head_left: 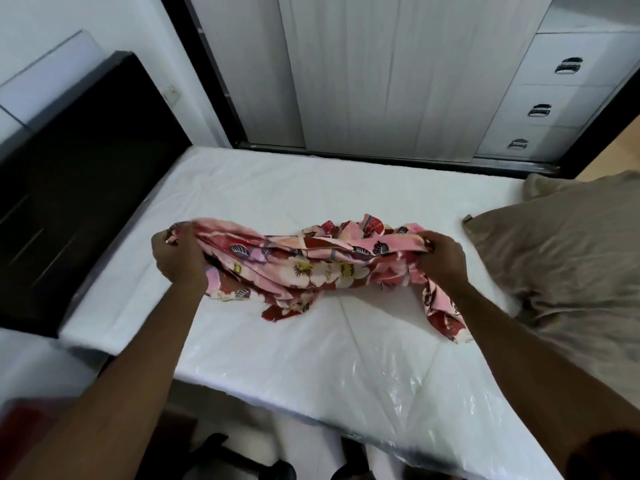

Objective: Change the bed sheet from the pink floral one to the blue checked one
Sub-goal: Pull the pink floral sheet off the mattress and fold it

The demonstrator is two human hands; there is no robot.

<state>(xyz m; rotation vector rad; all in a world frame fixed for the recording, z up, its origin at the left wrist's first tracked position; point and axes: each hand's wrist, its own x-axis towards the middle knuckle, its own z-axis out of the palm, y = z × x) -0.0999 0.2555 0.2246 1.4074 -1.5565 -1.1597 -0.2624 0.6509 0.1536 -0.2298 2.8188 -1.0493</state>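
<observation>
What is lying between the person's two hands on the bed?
In the head view, the bunched pink floral sheet spans the gap: the left hand grips one end, the right hand the other, over the mattress.

Head-worn view — close, angled down over the mattress (311, 188).

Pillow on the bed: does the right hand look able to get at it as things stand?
Probably yes: the pillow lies close beside the right hand on the mattress, nothing between them. But that hand grips the floral sheet and would have to let go first.
</observation>
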